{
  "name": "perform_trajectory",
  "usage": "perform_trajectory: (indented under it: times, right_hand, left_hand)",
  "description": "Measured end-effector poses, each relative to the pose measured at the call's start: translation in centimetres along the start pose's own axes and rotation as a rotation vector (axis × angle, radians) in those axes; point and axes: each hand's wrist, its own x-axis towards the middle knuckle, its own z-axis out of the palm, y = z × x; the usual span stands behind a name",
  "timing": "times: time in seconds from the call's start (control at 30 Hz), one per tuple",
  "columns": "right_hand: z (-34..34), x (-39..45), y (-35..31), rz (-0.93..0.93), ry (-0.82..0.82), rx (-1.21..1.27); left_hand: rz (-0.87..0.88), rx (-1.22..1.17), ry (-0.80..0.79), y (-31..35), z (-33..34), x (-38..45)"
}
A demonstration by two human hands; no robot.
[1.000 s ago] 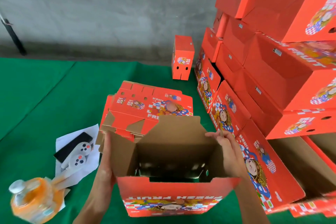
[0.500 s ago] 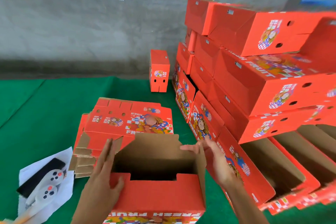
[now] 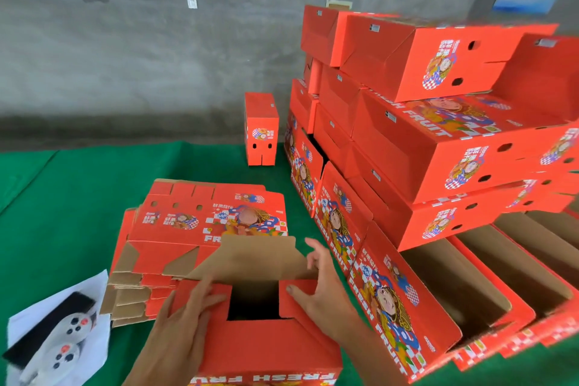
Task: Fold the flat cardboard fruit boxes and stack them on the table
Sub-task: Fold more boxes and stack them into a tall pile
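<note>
Hands at the half-folded box on the green table: I see my left hand pressing one red side flap flat with straight, spread fingers, my right hand pressing the other, thumb on it. Brown rear flap upright; middle gap open. Flat boxes lie just behind, folded stack right, controllers left.
</note>
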Motion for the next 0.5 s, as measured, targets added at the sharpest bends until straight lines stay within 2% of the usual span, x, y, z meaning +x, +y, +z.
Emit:
perform_trajectory:
  times: [0.13, 0.23, 0.3, 0.37, 0.5]
  right_hand:
    - [0.1, 0.2, -0.2, -0.093, 0.007, -0.180]
    - [-0.1, -0.3, 0.0, -0.164, 0.054, -0.224]
    - [-0.3, -0.6, 0.0, -0.177, 0.024, -0.223]
    - [-0.5, -0.8, -0.4, -0.140, -0.056, -0.215]
    - [-0.6, -1.0, -0.5, -0.133, -0.242, -0.332]
  left_hand:
    - [-0.170, -0.159, -0.027, 0.5, -0.1, 1.0]
    - [-0.253, -0.129, 0.010, 0.8, 0.2, 0.7]
    - [-0.283, -0.111, 0.044, 1.0, 0.4, 0.3]
    - [-0.289, -0.073, 0.096, 0.7, 0.8, 0.1]
    - [-0.095, -0.082, 0.129, -0.2, 0.8, 0.3]
